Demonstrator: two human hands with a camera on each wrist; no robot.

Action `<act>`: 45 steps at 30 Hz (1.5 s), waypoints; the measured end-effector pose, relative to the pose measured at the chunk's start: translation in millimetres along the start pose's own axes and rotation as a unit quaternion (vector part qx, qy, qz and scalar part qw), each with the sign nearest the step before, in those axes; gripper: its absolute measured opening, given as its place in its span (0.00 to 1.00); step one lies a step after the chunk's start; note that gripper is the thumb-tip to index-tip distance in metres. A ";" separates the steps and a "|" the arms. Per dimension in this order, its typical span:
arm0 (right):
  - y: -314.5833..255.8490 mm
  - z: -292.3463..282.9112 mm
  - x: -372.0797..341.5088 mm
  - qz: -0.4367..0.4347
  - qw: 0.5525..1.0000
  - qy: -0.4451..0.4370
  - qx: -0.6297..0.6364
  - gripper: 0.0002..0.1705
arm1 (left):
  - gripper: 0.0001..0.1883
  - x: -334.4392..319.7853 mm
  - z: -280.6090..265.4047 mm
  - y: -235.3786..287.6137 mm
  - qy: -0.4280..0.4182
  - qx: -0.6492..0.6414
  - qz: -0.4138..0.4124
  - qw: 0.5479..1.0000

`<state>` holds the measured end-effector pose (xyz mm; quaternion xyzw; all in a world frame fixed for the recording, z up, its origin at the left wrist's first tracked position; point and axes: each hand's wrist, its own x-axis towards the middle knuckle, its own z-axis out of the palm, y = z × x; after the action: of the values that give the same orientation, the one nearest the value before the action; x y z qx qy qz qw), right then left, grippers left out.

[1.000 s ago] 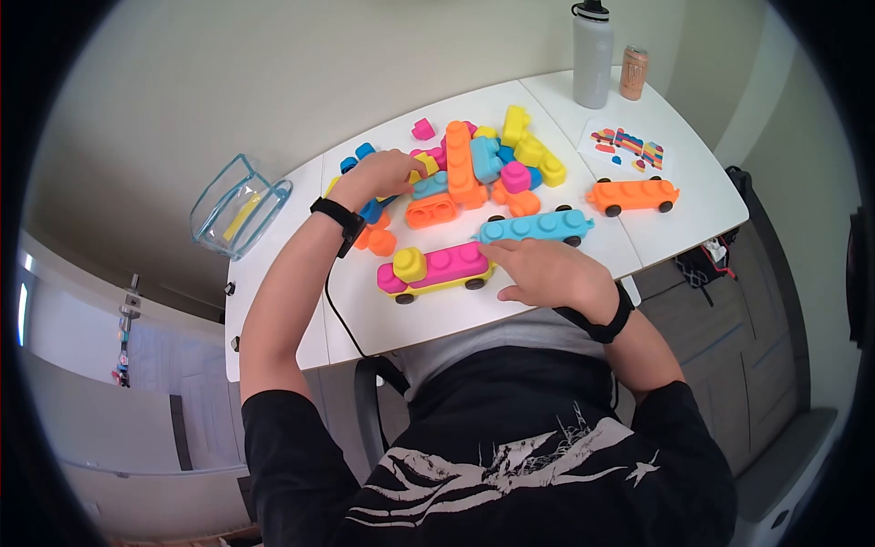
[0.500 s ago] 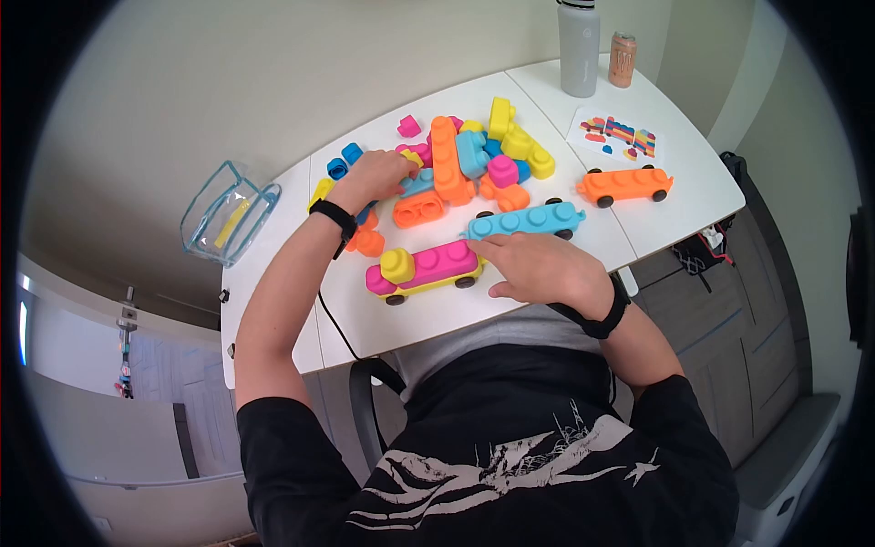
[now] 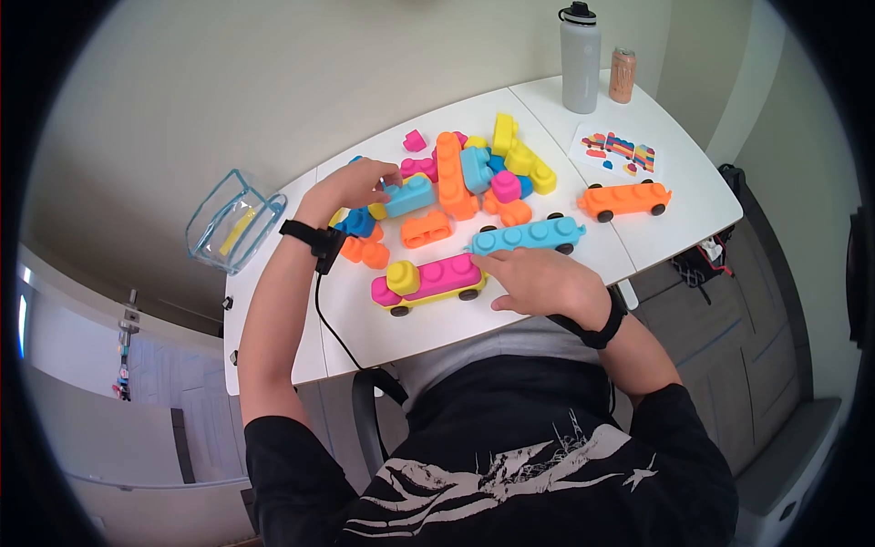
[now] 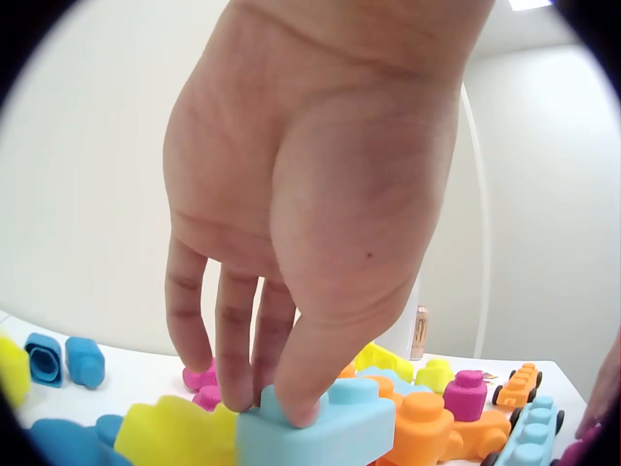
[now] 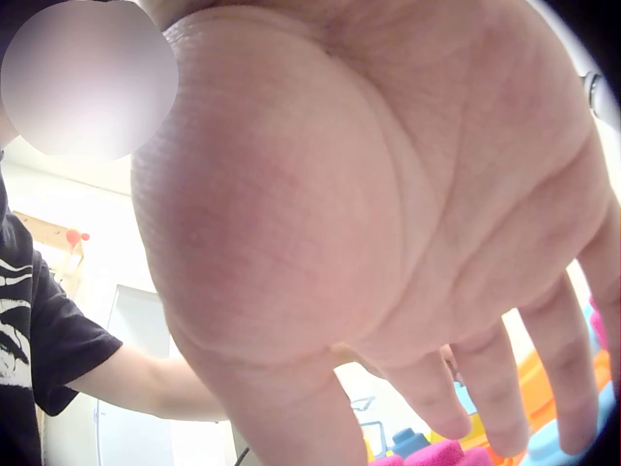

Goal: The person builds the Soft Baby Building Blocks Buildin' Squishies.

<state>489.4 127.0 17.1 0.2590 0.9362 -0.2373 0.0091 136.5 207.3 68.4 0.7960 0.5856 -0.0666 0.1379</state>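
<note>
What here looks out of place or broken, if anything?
Nothing looks broken or spilled. The building blocks lie jumbled, and one blue block is tipped over, its hollow underside showing, but that seems ordinary for loose pieces. The pink-and-yellow car, light-blue car and orange car all stand upright.

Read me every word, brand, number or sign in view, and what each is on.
No text can be read in any view.
Orange can: markings too small to read.
Grey bottle: faint mark, too small to read.
Printed sheet: pictures of coloured blocks; any words too small to read.
Black shirt: pale picture with a star shape, no readable words.
</note>
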 end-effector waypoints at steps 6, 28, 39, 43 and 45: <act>4.6 3.6 -0.1 -0.010 1.000 0.022 -0.006 0.39 | 0.18 -40.8 -21.4 24.9 0.042 0.011 -0.004 0.999; 9.6 -17.5 -4.9 0.015 1.000 0.022 0.007 0.43 | 0.17 -97.6 20.9 111.3 0.070 -0.043 0.123 0.989; 5.5 -9.6 2.9 -0.030 0.997 0.072 0.013 0.44 | 0.17 -97.0 30.9 108.9 0.052 -0.033 0.102 0.993; -1.6 -5.8 9.8 -0.054 0.990 0.130 0.018 0.42 | 0.19 -95.9 37.6 106.1 0.046 -0.024 0.101 0.994; -3.7 -3.3 14.6 -0.051 0.988 0.142 0.014 0.41 | 0.18 -96.7 38.5 106.5 0.043 -0.032 0.091 0.994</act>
<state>475.2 132.7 19.6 0.2421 0.9366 -0.2111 -0.1398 210.4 78.1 72.7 0.8433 0.5178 -0.0008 0.1439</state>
